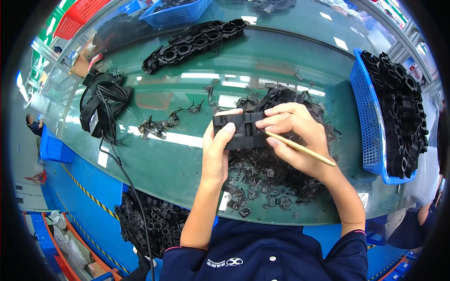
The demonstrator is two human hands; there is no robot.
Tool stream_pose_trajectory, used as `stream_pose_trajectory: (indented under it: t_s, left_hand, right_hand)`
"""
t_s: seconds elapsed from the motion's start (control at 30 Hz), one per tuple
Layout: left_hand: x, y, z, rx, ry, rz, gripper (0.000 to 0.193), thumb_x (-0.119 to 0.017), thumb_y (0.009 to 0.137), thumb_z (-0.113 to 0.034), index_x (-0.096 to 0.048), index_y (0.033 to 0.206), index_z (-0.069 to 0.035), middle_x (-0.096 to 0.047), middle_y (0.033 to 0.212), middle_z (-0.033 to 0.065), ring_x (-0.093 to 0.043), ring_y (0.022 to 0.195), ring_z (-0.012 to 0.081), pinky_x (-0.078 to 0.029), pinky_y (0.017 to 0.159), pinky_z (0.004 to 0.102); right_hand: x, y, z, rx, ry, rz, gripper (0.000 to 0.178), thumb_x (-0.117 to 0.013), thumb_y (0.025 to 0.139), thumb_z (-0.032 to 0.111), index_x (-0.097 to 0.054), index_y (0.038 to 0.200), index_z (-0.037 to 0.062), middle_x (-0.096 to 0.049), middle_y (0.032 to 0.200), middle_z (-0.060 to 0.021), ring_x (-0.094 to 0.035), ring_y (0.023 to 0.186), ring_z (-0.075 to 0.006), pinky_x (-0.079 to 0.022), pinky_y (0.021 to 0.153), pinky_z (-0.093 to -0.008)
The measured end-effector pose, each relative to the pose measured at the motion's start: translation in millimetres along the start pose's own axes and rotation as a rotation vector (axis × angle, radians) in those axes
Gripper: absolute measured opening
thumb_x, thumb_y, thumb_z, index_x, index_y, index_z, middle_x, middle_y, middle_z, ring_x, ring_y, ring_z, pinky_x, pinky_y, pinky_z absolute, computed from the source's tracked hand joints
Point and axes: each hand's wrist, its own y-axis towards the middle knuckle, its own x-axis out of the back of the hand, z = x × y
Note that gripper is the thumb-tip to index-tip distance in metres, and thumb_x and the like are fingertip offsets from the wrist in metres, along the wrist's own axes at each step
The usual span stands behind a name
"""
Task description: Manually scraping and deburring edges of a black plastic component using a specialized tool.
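Observation:
Over the near middle of the green bench, my left hand [214, 152] grips a black moulded plastic block [239, 132] with rectangular openings, its thumb across the face. Between the fingers of my right hand [304, 136] is a slim tan-handled tool [307, 151], held like a pen. Its far end points at the block's right side; the tip is too hidden to make out. My right fingertips also touch the block's right edge. Beneath both hands spreads a heap of black plastic scraps [283, 185].
A blue basket [368, 117] of black moulded parts stands at the right. One long black part [194, 45] lies at the back. On the left are a black device with coiled cable [101, 105] and loose scraps [161, 125]. More black parts [152, 222] sit below the bench's front edge.

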Motion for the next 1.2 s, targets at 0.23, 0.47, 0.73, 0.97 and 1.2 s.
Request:
stream_pose_trajectory:
  t_s: [0.23,0.47,0.73,0.97,1.2]
  left_hand:
    - [0.5,1.1,1.6,-0.058,0.089,-0.032,0.05,-0.054,0.079,-0.037,-0.055,0.114,-0.001,-0.06,0.096,0.0073,-0.056,0.081,0.0116,-0.044,0.063,0.0238]
    - [1.5,0.8,1.9,-0.062,0.103,-0.041,0.051,-0.054,0.079,-0.038,-0.055,0.114,-0.001,-0.059,0.094,0.0066,-0.056,0.078,0.0114,-0.044,0.061,0.0237]
    - [1.0,0.6,2.8,-0.101,0.132,-0.036,0.049,-0.054,0.079,-0.036,-0.053,0.115,-0.002,-0.058,0.092,0.006,-0.055,0.076,0.0098,-0.043,0.059,0.022]
    - [0.6,-2.1,2.3,-0.106,0.021,-0.031,0.035,-0.06,0.081,-0.023,-0.054,0.109,-0.002,-0.054,0.097,0.0048,-0.051,0.088,0.0106,-0.042,0.08,0.0235]
    - [0.1,-1.0,2.7,-0.112,0.028,-0.028,0.034,-0.059,0.081,-0.022,-0.054,0.108,-0.002,-0.054,0.097,0.0039,-0.049,0.086,0.0096,-0.041,0.078,0.0224]
  right_hand:
    - [-2.7,-0.6,1.0,0.002,-0.007,0.036,0.014,-0.068,0.065,0.002,-0.06,0.076,0.0049,-0.065,0.087,-0.0029,-0.058,0.098,-0.0242,-0.039,0.089,-0.0381]
    - [-1.0,-0.3,1.3,-0.011,0.011,0.05,0.015,-0.069,0.064,0.002,-0.06,0.076,0.0052,-0.065,0.087,-0.0028,-0.058,0.098,-0.0241,-0.038,0.09,-0.0397]
    - [-1.2,-0.7,1.7,0.01,-0.04,0.063,0.016,-0.069,0.064,0.003,-0.058,0.076,0.006,-0.064,0.086,-0.003,-0.058,0.097,-0.0237,-0.037,0.092,-0.0425]
    - [-2.4,-2.8,2.3,-0.024,-0.023,0.085,0.016,-0.067,0.067,0.001,-0.056,0.076,0.0068,-0.065,0.089,-0.0049,-0.061,0.095,-0.0228,-0.034,0.098,-0.0483]
    - [-0.8,-3.1,0.2,-0.03,-0.01,0.096,0.015,-0.069,0.067,0.004,-0.057,0.078,0.0064,-0.064,0.088,-0.0036,-0.06,0.095,-0.021,-0.034,0.098,-0.0476]
